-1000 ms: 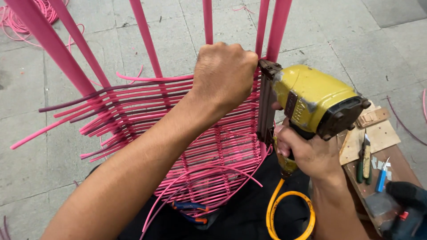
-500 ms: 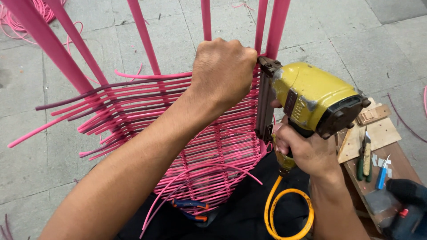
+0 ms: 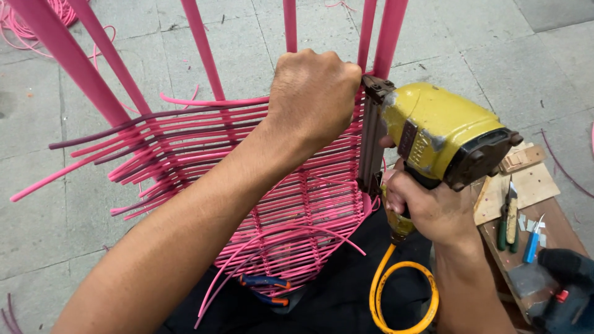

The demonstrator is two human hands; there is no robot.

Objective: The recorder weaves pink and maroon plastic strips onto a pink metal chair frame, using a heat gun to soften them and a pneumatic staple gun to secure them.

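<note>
Bare floor [image 3: 93, 247] lies open left of the weave [image 3: 297, 210], whose right edge the fisted left hand [image 3: 312, 93] grips, right hand [image 3: 427, 207] clasping the nailer [image 3: 439, 133] against it.

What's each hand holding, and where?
Right hand holds the yellow nail gun by its handle. Left hand clamps the pink woven strands by the upright rod.

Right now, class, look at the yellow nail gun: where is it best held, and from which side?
Hold the yellow nail gun by its handle below the body, coming from underneath on the near side, as the right hand does. The bulky body sits on top, its nose presses the pink woven frame, and the orange hose hangs behind.
</note>
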